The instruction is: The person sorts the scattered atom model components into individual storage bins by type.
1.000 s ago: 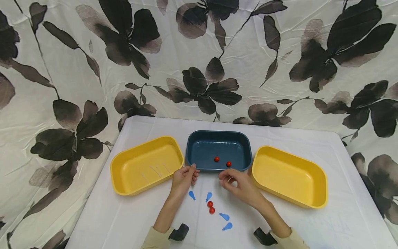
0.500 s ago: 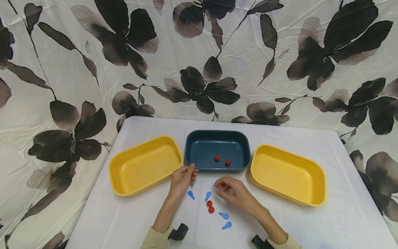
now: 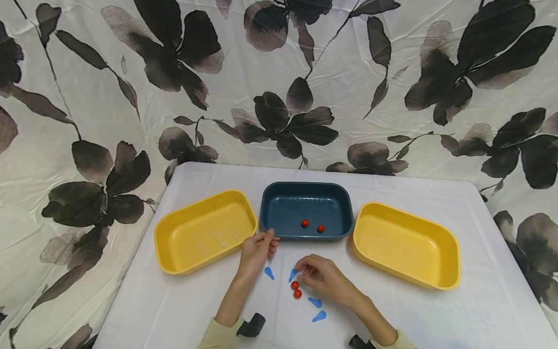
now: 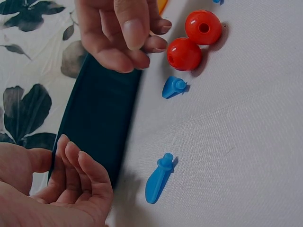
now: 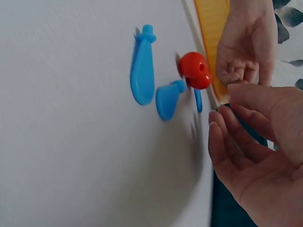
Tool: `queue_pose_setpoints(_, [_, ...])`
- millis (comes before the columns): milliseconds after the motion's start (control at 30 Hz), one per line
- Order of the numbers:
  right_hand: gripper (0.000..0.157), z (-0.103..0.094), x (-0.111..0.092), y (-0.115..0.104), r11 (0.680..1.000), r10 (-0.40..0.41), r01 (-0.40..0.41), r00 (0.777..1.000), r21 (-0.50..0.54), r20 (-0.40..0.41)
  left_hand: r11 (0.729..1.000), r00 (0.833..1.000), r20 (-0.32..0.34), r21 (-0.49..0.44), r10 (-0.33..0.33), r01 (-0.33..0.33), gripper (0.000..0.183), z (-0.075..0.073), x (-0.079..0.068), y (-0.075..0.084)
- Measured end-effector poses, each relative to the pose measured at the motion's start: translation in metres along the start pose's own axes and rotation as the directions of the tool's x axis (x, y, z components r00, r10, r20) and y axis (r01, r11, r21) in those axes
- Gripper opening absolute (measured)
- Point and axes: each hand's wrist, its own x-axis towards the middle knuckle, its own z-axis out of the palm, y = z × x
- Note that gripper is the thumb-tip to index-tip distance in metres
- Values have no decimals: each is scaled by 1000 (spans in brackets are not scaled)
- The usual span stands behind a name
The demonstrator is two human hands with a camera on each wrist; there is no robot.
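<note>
My left hand (image 3: 254,253) holds the near left rim of a dark blue tray (image 3: 283,206), thumb on the edge and fingers bent against the outer wall. Two red balls (image 3: 320,228) lie inside that tray. My right hand (image 3: 328,277) hovers over the white cloth, its fingers loosely bent with nothing visible between them. Its fingertips overlap a blue teardrop-shaped piece (image 3: 292,276) in the head view. Several such plastic pieces, each with a small knob at the narrow end, lie around two touching red beads (image 4: 184,54) with holes.
A yellow tray (image 3: 174,232) at the left contains several thin pale sticks (image 3: 219,239). Another yellow tray (image 3: 405,242) stands at the right, beside the dark blue one. Behind the white-covered table (image 3: 436,315) hangs a floral cloth (image 3: 348,72).
My right hand has moved from the dark blue tray's near edge down and slightly left, towards the loose blue pieces and beads. The left hand stays at the tray's rim.
</note>
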Motion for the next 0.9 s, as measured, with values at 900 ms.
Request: queue_pose_setpoints(900, [9, 5, 4, -4, 1000, 4, -3, 993, -14, 115, 1000, 1000, -4, -20, 10, -10, 39, 0, 2, -4])
